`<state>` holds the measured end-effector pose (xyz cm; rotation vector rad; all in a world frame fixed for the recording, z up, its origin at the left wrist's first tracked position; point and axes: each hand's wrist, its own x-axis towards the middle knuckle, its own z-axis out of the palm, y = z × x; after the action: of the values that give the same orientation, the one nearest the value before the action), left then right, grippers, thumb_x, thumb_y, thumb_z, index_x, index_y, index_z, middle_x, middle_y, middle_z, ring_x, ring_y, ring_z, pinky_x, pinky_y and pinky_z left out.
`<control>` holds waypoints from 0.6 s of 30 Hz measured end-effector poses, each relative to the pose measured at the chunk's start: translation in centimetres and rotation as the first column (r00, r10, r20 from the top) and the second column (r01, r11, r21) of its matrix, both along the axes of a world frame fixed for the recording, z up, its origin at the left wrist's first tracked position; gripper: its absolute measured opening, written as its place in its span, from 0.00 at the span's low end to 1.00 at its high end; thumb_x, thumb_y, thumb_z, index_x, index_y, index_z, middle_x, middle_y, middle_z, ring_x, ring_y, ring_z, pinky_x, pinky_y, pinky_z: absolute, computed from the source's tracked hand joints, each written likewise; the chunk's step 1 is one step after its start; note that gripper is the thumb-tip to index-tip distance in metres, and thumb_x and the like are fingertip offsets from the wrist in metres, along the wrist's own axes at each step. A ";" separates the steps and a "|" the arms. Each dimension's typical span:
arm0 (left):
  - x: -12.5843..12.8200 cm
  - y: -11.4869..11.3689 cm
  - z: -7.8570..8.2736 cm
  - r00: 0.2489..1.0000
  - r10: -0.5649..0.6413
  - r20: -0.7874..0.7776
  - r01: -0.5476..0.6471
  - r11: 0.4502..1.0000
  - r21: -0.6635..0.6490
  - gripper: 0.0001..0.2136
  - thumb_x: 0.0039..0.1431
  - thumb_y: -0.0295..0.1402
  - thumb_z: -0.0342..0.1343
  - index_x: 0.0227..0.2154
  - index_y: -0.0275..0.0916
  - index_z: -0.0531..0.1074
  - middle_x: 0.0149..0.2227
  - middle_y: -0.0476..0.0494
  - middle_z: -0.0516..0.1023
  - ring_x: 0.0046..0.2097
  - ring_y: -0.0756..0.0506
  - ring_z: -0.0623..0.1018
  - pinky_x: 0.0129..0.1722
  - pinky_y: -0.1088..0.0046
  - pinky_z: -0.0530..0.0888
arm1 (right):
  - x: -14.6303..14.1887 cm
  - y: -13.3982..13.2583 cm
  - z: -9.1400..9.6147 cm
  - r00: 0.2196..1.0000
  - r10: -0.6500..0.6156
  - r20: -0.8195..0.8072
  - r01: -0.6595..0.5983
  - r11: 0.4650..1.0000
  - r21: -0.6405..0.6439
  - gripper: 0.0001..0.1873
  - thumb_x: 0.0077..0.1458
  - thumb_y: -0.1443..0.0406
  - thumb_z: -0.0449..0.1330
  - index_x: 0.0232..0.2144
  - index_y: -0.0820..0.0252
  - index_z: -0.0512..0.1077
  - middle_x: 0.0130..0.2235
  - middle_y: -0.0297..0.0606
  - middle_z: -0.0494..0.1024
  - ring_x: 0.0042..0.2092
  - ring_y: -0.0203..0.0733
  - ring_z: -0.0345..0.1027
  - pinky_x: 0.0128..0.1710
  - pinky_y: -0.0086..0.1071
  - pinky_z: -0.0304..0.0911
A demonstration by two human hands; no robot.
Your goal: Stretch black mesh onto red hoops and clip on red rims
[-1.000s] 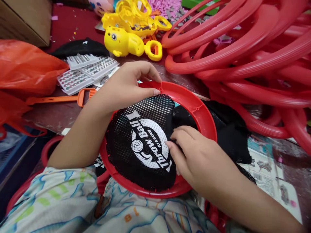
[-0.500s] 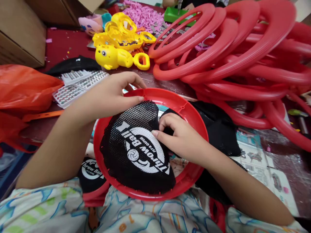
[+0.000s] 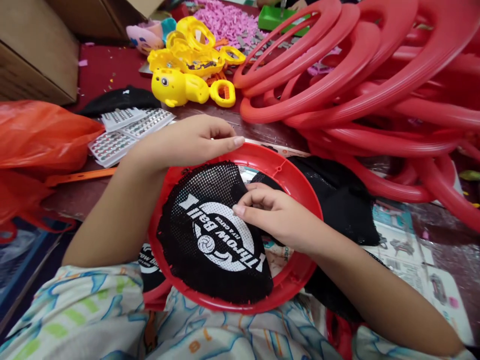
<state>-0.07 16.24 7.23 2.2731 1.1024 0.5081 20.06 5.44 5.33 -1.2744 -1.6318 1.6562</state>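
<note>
A red plastic ring (image 3: 300, 192) rests on my lap at the table edge. A black mesh net (image 3: 202, 215) printed "Throw Ball" in white lies partly fitted inside it. My left hand (image 3: 187, 140) grips the ring's far rim, thumb stretched along the edge. My right hand (image 3: 273, 215) sits inside the ring with its fingers pinched on the net's loose right edge. The ring's right inner part shows bare where the net is folded back.
A big heap of red rings (image 3: 356, 85) fills the right. More black nets (image 3: 337, 195) lie under the ring. Yellow toy parts (image 3: 187, 70), blister sheets (image 3: 123, 130), an orange bag (image 3: 37, 135), cardboard boxes (image 3: 33, 50) and pink bits (image 3: 225, 20) crowd the table.
My right hand slid from the ring's lower right up toward its middle, gathering the net's edge. My left hand shifted slightly along the far rim. The view tilted up.
</note>
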 end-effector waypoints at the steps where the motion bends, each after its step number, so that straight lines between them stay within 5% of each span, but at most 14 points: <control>1: 0.1 -0.1 -0.1 0.999 -0.001 0.035 0.002 1.000 -0.015 0.21 0.63 0.53 0.53 0.29 0.39 0.74 0.25 0.48 0.72 0.27 0.50 0.68 0.26 0.73 0.64 | 0.0 -0.1 0.0 1.000 -0.016 -0.025 0.015 1.000 -0.012 0.08 0.56 0.60 0.63 0.29 0.58 0.73 0.33 0.33 0.71 0.35 0.37 0.66 0.36 0.31 0.63; 5: 0.3 -0.5 -0.8 0.962 0.002 0.274 0.019 0.997 -0.073 0.14 0.62 0.44 0.57 0.41 0.39 0.78 0.38 0.44 0.81 0.37 0.48 0.77 0.35 0.73 0.74 | 0.0 -0.6 0.0 0.994 -0.110 0.022 0.103 0.973 0.207 0.07 0.57 0.61 0.64 0.29 0.57 0.74 0.35 0.34 0.71 0.38 0.38 0.66 0.39 0.33 0.63; 9: 0.4 -1.2 -1.4 0.940 0.015 0.340 -0.002 0.999 -0.039 0.09 0.62 0.36 0.59 0.42 0.40 0.78 0.40 0.43 0.82 0.37 0.48 0.78 0.35 0.73 0.75 | 0.0 -1.1 -0.1 0.980 -0.174 0.097 0.099 0.847 0.522 0.02 0.59 0.68 0.62 0.33 0.58 0.76 0.41 0.38 0.70 0.45 0.39 0.66 0.50 0.38 0.65; 13: 0.2 -1.6 -1.7 0.945 -0.061 0.322 0.044 0.997 0.059 0.08 0.63 0.37 0.59 0.39 0.39 0.79 0.40 0.43 0.83 0.41 0.46 0.80 0.43 0.70 0.75 | 0.1 -1.6 -0.2 0.957 -0.251 0.147 0.127 0.816 0.565 0.10 0.60 0.69 0.61 0.44 0.56 0.76 0.48 0.42 0.68 0.47 0.41 0.68 0.44 0.37 0.70; 18: -0.4 -1.5 -1.6 0.933 -0.123 0.339 0.081 0.987 0.135 0.07 0.64 0.36 0.59 0.35 0.39 0.79 0.43 0.42 0.83 0.46 0.46 0.80 0.49 0.70 0.75 | 0.4 -2.3 0.7 0.912 -0.227 0.341 0.021 0.858 0.513 0.19 0.59 0.65 0.64 0.53 0.53 0.72 0.62 0.48 0.62 0.53 0.47 0.69 0.42 0.39 0.72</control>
<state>-0.47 14.73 5.59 2.2135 0.7908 0.9129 20.45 3.17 6.03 -1.4464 -1.9865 0.8316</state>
